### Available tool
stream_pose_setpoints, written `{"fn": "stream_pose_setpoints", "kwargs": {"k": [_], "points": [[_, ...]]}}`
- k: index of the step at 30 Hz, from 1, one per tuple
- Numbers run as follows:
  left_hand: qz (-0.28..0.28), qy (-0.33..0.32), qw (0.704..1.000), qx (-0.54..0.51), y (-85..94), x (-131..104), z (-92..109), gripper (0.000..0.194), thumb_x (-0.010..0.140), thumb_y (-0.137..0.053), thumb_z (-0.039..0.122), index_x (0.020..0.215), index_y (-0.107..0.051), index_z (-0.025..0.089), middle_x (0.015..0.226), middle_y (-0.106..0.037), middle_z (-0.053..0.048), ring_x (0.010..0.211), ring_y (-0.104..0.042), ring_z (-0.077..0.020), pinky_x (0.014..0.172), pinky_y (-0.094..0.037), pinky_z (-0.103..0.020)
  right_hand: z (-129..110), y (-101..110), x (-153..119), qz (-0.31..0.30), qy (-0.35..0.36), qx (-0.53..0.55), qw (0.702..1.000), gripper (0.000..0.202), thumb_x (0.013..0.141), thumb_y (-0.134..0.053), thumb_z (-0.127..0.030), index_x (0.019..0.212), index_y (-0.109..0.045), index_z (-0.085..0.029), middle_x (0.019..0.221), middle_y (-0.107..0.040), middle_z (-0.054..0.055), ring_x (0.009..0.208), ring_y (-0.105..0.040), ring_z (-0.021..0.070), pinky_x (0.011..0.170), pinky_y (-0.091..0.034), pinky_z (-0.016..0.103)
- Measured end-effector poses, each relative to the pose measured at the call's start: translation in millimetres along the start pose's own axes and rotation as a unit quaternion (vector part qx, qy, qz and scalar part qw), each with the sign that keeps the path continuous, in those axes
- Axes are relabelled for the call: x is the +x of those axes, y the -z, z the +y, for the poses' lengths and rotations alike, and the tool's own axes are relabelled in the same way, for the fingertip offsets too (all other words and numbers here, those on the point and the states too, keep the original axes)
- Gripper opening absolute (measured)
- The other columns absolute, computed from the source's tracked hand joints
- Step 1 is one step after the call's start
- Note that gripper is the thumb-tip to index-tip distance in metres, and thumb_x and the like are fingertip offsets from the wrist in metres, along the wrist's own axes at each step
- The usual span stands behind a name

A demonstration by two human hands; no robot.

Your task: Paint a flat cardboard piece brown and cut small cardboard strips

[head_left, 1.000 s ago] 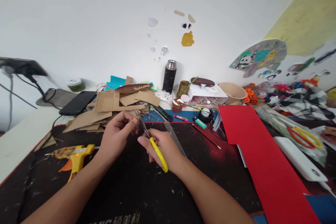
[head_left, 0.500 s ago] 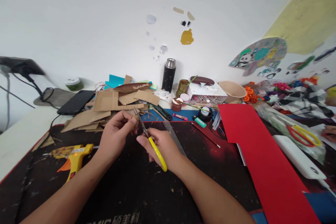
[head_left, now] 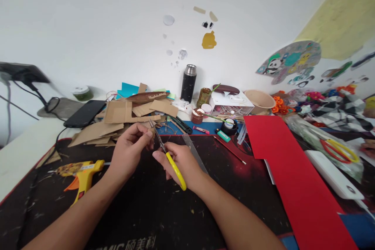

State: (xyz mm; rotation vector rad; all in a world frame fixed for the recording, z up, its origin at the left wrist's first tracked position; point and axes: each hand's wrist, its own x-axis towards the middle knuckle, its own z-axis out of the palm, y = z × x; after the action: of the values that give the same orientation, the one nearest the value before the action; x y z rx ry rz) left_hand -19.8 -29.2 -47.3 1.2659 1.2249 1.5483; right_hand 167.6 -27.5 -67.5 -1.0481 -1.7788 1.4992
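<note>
My right hand (head_left: pixel 187 164) is closed around the yellow handles of a pair of scissors (head_left: pixel 176 172). The blades point up and away, toward the fingertips of my left hand (head_left: pixel 131 148). Between thumb and fingers, my left hand pinches a small brown piece that looks like cardboard (head_left: pixel 150 129); most of it is hidden by the fingers. The blades lie right beside this piece, and whether they touch it I cannot tell. Both hands are above the black desk mat (head_left: pixel 164 218).
Cardboard scraps (head_left: pixel 117 113) are piled behind my left hand. A yellow glue gun (head_left: pixel 84 175) lies at left. Red card (head_left: pixel 290 172) and a white power bank (head_left: pixel 334 175) lie at right. Behind stand a black thermos (head_left: pixel 188 86) and a white box (head_left: pixel 231 103). Another person's hand (head_left: pixel 368 149) shows at far right.
</note>
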Motion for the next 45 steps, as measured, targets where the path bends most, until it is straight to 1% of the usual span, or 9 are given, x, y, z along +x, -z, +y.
{"fn": "stream_pose_setpoints", "kwargs": {"k": [5,8,13,16,20,24,29,33,45], "points": [[0.0,0.008,1.0,-0.018,-2.0,0.2,2.6,0.028,0.09,-0.085,0.04,0.079,-0.064,0.026,0.063,-0.064,0.004,0.058,-0.06,-0.0167,0.059,-0.049,-0.031,1.9,0.5,0.8,-0.005,-0.009,-0.003,1.0,0.047,0.106,-0.073,-0.069,0.098,-0.066,-0.023,0.068,-0.062,-0.005,0.051,-0.065,0.0129,0.048,-0.045,0.021],[0.003,0.013,0.999,-0.031,-2.7,0.4,4.3,0.028,0.088,-0.087,0.04,0.078,-0.064,0.027,0.062,-0.063,0.005,0.056,-0.06,-0.0164,0.058,-0.049,-0.031,3.2,-0.1,1.4,-0.01,-0.011,0.016,1.0,0.048,0.104,-0.076,-0.07,0.103,-0.069,-0.022,0.07,-0.063,-0.005,0.051,-0.064,0.0126,0.048,-0.045,0.021],[0.009,0.009,1.0,-0.005,-1.0,0.1,4.9,0.027,0.088,-0.088,0.041,0.08,-0.066,0.027,0.062,-0.064,0.005,0.058,-0.061,-0.017,0.058,-0.048,-0.031,3.9,-0.5,1.5,-0.012,-0.005,0.041,0.999,0.05,0.101,-0.079,-0.072,0.104,-0.07,-0.022,0.07,-0.062,-0.006,0.05,-0.063,0.0124,0.046,-0.045,0.021],[0.006,0.017,1.0,-0.016,0.7,1.6,4.0,0.028,0.088,-0.088,0.04,0.079,-0.065,0.026,0.062,-0.064,0.005,0.057,-0.06,-0.0163,0.058,-0.047,-0.03,1.9,0.4,1.2,-0.016,-0.009,0.04,0.999,0.05,0.099,-0.081,-0.072,0.105,-0.071,-0.022,0.069,-0.062,-0.006,0.05,-0.063,0.0123,0.046,-0.045,0.021],[0.003,0.032,0.998,-0.047,3.3,5.1,3.2,0.027,0.086,-0.087,0.039,0.079,-0.064,0.027,0.06,-0.062,0.005,0.055,-0.057,-0.0161,0.057,-0.044,-0.031,-0.2,1.1,1.2,-0.016,-0.012,0.044,0.999,0.049,0.099,-0.081,-0.07,0.103,-0.071,-0.023,0.068,-0.061,-0.007,0.049,-0.062,0.0117,0.046,-0.045,0.021],[0.002,0.033,0.999,-0.037,5.1,6.0,2.9,0.028,0.085,-0.089,0.041,0.079,-0.066,0.027,0.06,-0.063,0.005,0.056,-0.058,-0.0164,0.057,-0.045,-0.031,2.1,0.4,1.3,-0.018,-0.009,0.051,0.998,0.047,0.1,-0.082,-0.068,0.103,-0.072,-0.023,0.067,-0.061,-0.007,0.048,-0.062,0.0119,0.045,-0.045,0.021],[-0.012,0.028,0.999,-0.017,4.9,4.2,2.3,0.03,0.088,-0.089,0.044,0.079,-0.066,0.027,0.061,-0.063,0.004,0.056,-0.058,-0.0169,0.057,-0.046,-0.032,5.6,0.3,1.6,-0.018,-0.011,0.048,0.999,0.046,0.101,-0.081,-0.068,0.105,-0.072,-0.023,0.067,-0.061,-0.007,0.048,-0.062,0.0119,0.045,-0.044,0.021],[-0.01,0.024,1.0,-0.012,4.4,4.1,2.6,0.031,0.089,-0.088,0.046,0.079,-0.066,0.027,0.062,-0.064,0.004,0.056,-0.059,-0.0169,0.057,-0.047,-0.031,5.5,0.5,1.7,-0.021,-0.014,0.045,0.999,0.046,0.1,-0.082,-0.068,0.105,-0.071,-0.023,0.065,-0.061,-0.007,0.048,-0.062,0.0128,0.044,-0.043,0.021],[-0.005,0.024,1.0,-0.013,3.7,3.2,2.5,0.028,0.089,-0.088,0.043,0.079,-0.066,0.027,0.062,-0.064,0.004,0.056,-0.059,-0.0168,0.058,-0.047,-0.031,3.1,0.7,1.0,-0.021,-0.016,0.031,0.999,0.048,0.102,-0.078,-0.07,0.103,-0.07,-0.023,0.065,-0.06,-0.007,0.049,-0.062,0.013,0.047,-0.044,0.022]]}}
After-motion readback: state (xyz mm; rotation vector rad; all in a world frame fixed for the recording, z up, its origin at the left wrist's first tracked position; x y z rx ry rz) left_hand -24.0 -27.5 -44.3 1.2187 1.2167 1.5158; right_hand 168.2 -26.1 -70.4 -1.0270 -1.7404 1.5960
